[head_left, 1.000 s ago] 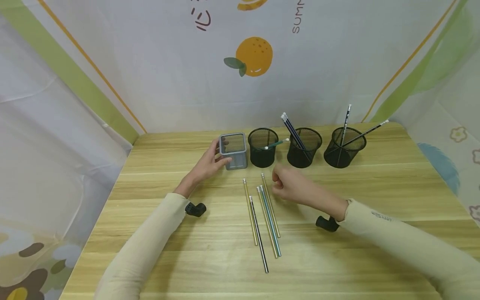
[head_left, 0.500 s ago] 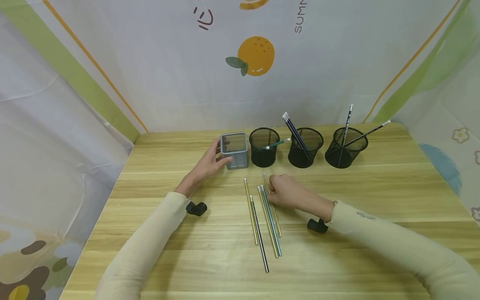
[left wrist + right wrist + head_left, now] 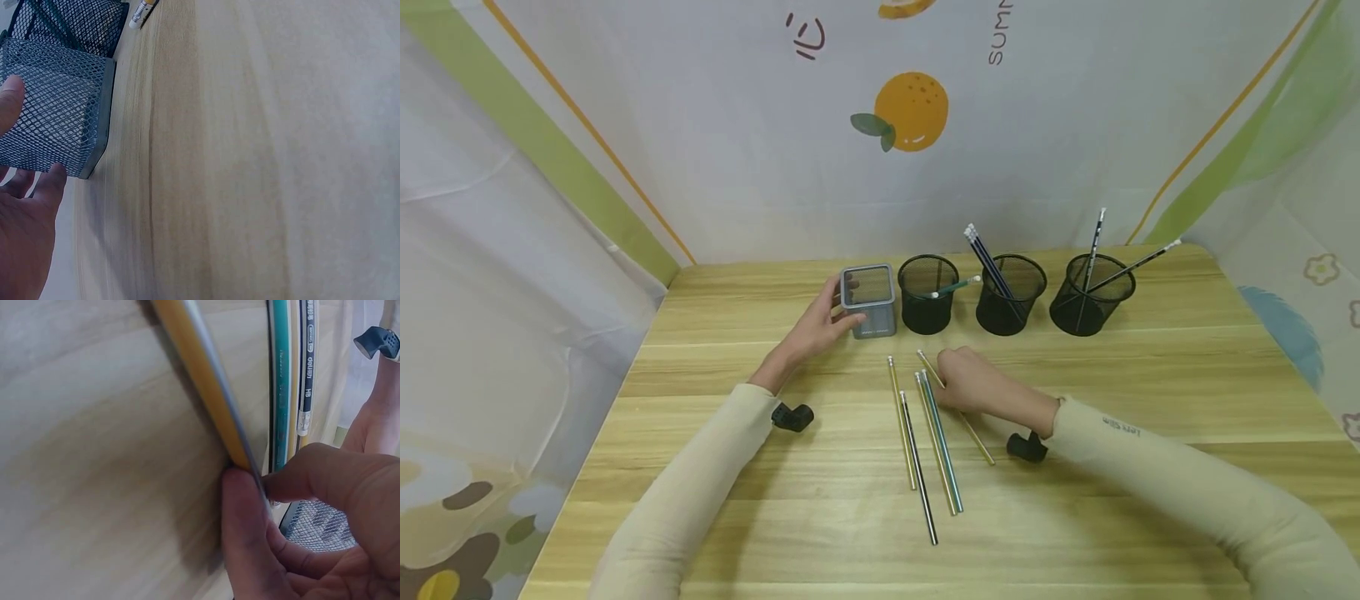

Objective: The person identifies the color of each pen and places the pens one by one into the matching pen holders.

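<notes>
My left hand (image 3: 815, 331) grips a square grey mesh pencil holder (image 3: 876, 322) by its left side, thumb at the front and fingers behind. The left wrist view shows the thumb and fingertips against the mesh (image 3: 56, 106). Between thumb and fingers, my right hand (image 3: 976, 382) pinches a yellow pencil (image 3: 976, 437) that slants across the table, eraser end toward the holders. Just left of it lie a teal pencil (image 3: 946, 454), a yellow pencil (image 3: 934, 446), a black pencil (image 3: 919, 471) and another yellow pencil (image 3: 899, 417).
Three round black mesh holders stand in a row right of the grey one. The nearest holder (image 3: 927, 315) has a green pencil (image 3: 957, 287), the middle holder (image 3: 1000, 317) dark blue pencils (image 3: 987, 260), and the far right holder (image 3: 1078, 317) two black-and-white patterned pencils. A printed curtain (image 3: 760, 167) hangs behind.
My right hand has come down onto the rightmost yellow pencil and pinched it. That pencil has turned, its lower end swinging right. My left hand stays on the grey holder.
</notes>
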A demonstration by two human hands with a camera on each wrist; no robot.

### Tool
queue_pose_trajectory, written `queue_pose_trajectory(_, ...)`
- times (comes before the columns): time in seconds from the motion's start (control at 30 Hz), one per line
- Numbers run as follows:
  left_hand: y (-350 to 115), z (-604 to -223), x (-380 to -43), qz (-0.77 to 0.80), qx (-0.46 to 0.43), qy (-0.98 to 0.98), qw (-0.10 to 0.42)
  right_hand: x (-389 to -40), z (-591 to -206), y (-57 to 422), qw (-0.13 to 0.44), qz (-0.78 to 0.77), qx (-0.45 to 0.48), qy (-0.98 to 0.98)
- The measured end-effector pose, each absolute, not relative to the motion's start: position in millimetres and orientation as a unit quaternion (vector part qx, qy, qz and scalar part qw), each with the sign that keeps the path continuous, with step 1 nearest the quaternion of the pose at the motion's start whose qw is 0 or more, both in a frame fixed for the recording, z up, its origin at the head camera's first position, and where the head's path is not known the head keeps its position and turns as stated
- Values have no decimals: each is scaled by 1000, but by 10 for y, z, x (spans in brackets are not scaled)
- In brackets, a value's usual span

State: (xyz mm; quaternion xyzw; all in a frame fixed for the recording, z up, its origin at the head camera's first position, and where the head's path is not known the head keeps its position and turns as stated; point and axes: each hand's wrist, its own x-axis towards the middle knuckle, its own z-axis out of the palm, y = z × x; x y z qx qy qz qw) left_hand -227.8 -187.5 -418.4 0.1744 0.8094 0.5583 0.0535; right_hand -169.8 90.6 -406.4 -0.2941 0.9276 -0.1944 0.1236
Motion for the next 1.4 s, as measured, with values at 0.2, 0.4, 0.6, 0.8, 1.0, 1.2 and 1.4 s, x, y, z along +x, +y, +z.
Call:
queue_pose_trajectory(0.2, -1874, -4191, -2277, 560, 172, 809, 53, -1720, -4072, 943, 148, -218, -290, 920)
queue_pose_trajectory(0.4, -1868, -4183, -2280, 560, 162, 811, 56, -1719, -4023, 980, 157, -227, -274, 921)
queue_pose_trajectory(0.6, -1871, -4192, -2277, 560, 164, 810, 55, -1714, -3936, 1018, 163, -242, -268, 918)
queue_pose_trajectory(0.8, -1876, -4193, -2277, 559, 163, 811, 56, -1693, -3822, 1029, 152, -280, -287, 903)
queue_pose_trajectory(1.0, -1872, -4187, -2277, 561, 164, 809, 55, -1651, -3671, 997, 113, -321, -305, 890)
queue_pose_trajectory(1.2, -1870, -4186, -2273, 562, 164, 809, 55, -1639, -3577, 954, 62, -368, -316, 872)
queue_pose_trajectory(1.4, -1874, -4189, -2273, 558, 165, 812, 54, -1634, -3513, 918, 26, -406, -322, 855)
